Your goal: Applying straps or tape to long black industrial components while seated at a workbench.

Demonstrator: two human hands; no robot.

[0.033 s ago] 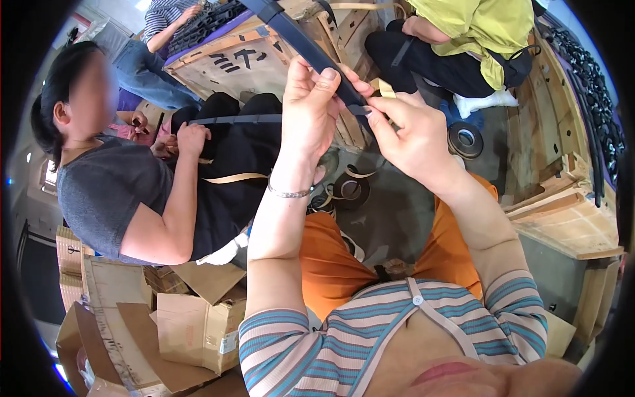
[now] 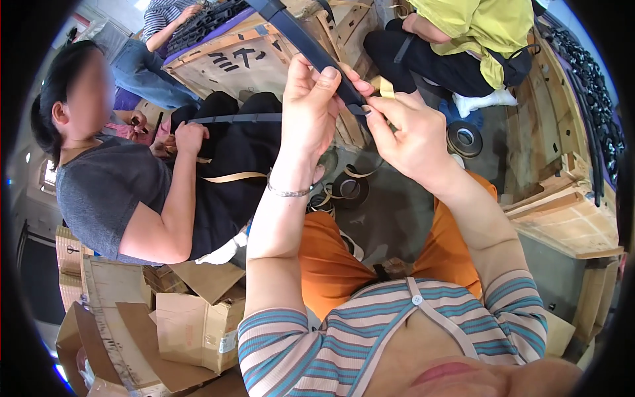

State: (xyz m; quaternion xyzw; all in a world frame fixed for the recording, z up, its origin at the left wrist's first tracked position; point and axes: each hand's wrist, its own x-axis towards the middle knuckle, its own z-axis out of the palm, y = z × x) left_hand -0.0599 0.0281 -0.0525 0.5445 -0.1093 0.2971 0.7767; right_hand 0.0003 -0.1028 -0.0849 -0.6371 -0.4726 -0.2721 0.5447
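Observation:
A long, flat black strip point(image 2: 301, 41) slants down from the top edge between my two hands. My left hand point(image 2: 309, 99) is closed round it, with the thumb lying along the strip and the fingertips showing at its far side. At the strip's lower end, my right hand point(image 2: 410, 135) pinches with thumb and forefinger. A short pale-yellow strip of tape backing point(image 2: 382, 87) curls up beside the right fingers. What exactly sits between those fingertips is partly hidden.
To my left sits a person point(image 2: 126, 192) holding a grey strip point(image 2: 238, 119). Another person point(image 2: 463, 46) in yellow-green sits ahead. Wooden crates point(image 2: 555, 198) carry black parts at right. Tape rolls point(image 2: 465, 139) lie on the floor; cardboard boxes point(image 2: 192, 331) stand at lower left.

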